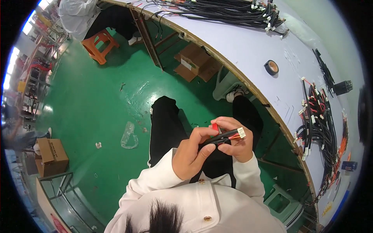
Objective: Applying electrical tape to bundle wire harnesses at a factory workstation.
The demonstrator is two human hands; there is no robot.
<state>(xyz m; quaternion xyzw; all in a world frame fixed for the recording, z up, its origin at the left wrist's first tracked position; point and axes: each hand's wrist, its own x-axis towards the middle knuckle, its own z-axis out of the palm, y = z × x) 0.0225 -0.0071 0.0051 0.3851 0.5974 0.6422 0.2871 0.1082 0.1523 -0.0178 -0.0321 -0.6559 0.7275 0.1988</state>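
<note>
Above my lap, both hands hold a short wire harness (223, 137) in black sleeving. A white plug connector (241, 133) with red and orange wires sits at its right end. My left hand (190, 154) is closed, thumb and fingers pinching the black part. My right hand (244, 145) is closed around the harness beside the connector, its thumb below and its fingers above. A small red piece (215, 127) shows between the fingertips of both hands. Whether it belongs to the harness I cannot tell. The rest of the harness is hidden by my fingers.
A curved white-topped table (248, 58) runs along the far side and right. On it lie black cable bundles (233, 13), more harnesses (316, 112) and a roll of black tape (271, 67). An orange stool (100, 46), a seated person and cardboard boxes (53, 155) stand on the green floor.
</note>
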